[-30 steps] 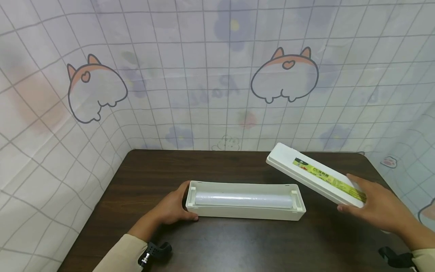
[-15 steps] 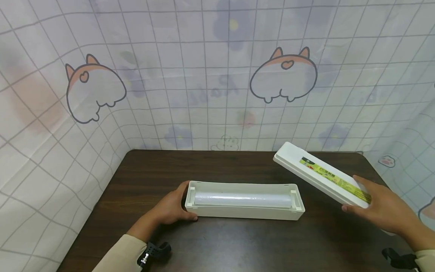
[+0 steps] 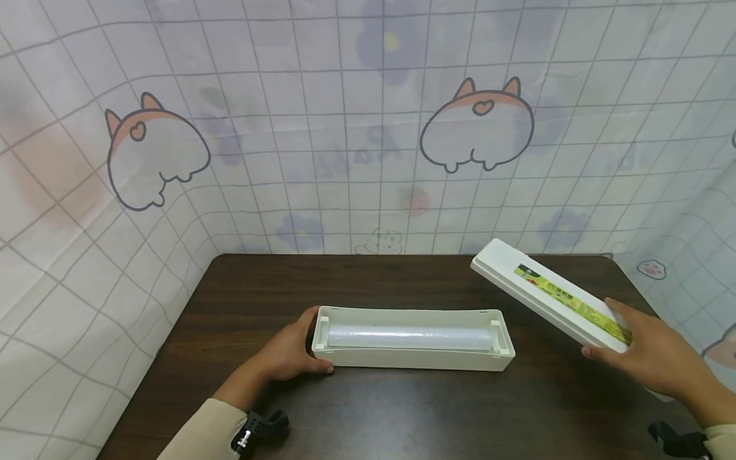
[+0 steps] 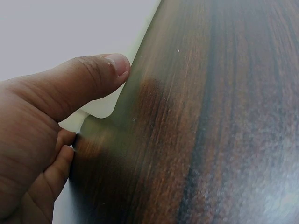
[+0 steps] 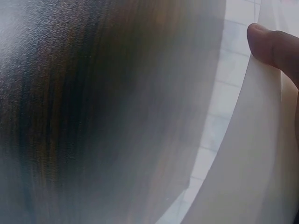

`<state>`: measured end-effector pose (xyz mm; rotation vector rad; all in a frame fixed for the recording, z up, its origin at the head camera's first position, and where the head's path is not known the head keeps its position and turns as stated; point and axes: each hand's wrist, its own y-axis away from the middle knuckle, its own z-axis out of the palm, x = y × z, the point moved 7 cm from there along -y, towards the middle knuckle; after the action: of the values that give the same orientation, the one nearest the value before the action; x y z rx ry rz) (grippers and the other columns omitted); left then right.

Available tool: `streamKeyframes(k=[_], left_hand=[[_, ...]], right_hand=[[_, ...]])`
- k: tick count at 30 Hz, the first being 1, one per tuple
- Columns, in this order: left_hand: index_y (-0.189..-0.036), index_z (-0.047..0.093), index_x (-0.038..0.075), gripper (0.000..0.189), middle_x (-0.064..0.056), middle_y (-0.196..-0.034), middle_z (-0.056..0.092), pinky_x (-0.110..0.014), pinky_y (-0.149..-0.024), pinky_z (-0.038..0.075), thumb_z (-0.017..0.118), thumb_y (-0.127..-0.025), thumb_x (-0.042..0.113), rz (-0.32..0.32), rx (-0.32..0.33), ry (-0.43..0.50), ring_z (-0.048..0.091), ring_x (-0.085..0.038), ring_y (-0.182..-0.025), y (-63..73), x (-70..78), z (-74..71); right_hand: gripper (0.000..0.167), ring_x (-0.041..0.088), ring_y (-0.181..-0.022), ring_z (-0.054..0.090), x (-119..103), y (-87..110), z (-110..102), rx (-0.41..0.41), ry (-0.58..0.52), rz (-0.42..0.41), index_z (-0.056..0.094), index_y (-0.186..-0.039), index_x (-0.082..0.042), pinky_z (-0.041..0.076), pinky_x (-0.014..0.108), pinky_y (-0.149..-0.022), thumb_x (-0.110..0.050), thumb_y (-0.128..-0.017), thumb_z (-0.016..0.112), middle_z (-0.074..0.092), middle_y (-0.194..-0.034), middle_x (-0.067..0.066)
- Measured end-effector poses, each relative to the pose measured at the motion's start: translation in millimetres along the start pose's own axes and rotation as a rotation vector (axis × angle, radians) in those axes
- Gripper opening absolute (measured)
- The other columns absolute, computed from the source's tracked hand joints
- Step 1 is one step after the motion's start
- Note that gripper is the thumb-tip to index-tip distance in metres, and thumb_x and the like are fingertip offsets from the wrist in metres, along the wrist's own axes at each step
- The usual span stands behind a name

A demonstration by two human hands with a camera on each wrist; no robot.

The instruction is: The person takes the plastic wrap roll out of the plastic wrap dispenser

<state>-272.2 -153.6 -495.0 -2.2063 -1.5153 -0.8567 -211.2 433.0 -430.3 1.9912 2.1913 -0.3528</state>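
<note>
A long white box (image 3: 414,359) without its lid lies on the table, and a roll of cling film (image 3: 409,337) rests inside it. My left hand (image 3: 290,350) grips the box's left end, thumb at the front corner; the left wrist view shows that thumb (image 4: 93,79) against the box's side. Off to the right, my right hand (image 3: 655,348) holds the white lid (image 3: 506,273) by its near right end. The lid is tilted, carries a yellow-green label, and is apart from the box. In the right wrist view the thumb (image 5: 268,44) presses on the lid's edge.
The dark wood-grain table (image 3: 391,415) lies under the box. Behind it and at both sides hangs a white checked cloth (image 3: 368,128) with cartoon prints. A black strap (image 3: 259,431) is on the left wrist.
My right hand has carried the lid a little to the right, farther from the box. The left hand keeps its grip on the box, which stays in place.
</note>
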Motion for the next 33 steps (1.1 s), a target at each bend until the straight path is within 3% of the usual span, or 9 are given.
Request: streamKeyframes(k=[9, 21, 33], left_hand=[[-0.157, 0.029, 0.014, 0.119, -0.005, -0.127, 0.062, -0.049, -0.096, 0.046, 0.098, -0.065, 0.045, 0.006, 0.003, 0.009, 0.060, -0.019, -0.106, 0.8, 0.0, -0.4], [-0.157, 0.029, 0.014, 0.119, -0.005, -0.128, 0.062, -0.050, -0.096, 0.046, 0.097, -0.065, 0.046, 0.003, 0.001, 0.009, 0.060, -0.019, -0.107, 1.4, 1.0, -0.9], [-0.158, 0.027, 0.016, 0.120, -0.005, -0.129, 0.062, -0.051, -0.096, 0.046, 0.097, -0.065, 0.047, -0.005, 0.001, 0.001, 0.060, -0.020, -0.108, 0.6, -0.2, -0.3]], right_hand=[[0.120, 0.040, -0.087, 0.056, 8, 2.2, 1, 0.021, -0.008, 0.009, 0.024, -0.150, 0.020, 0.045, 0.054, -0.067, -0.057, -0.080, 0.083, 0.047, -0.131, 0.044], [0.122, 0.051, -0.094, 0.056, 24, 7.6, 7, -0.011, 0.007, 0.062, 0.021, -0.149, 0.023, 0.044, 0.065, -0.072, -0.060, -0.082, 0.080, 0.041, -0.132, 0.051], [0.122, 0.052, -0.093, 0.055, 39, 9.0, 14, -0.019, 0.009, 0.114, 0.019, -0.146, 0.027, 0.044, 0.064, -0.070, -0.061, -0.084, 0.077, 0.037, -0.133, 0.053]])
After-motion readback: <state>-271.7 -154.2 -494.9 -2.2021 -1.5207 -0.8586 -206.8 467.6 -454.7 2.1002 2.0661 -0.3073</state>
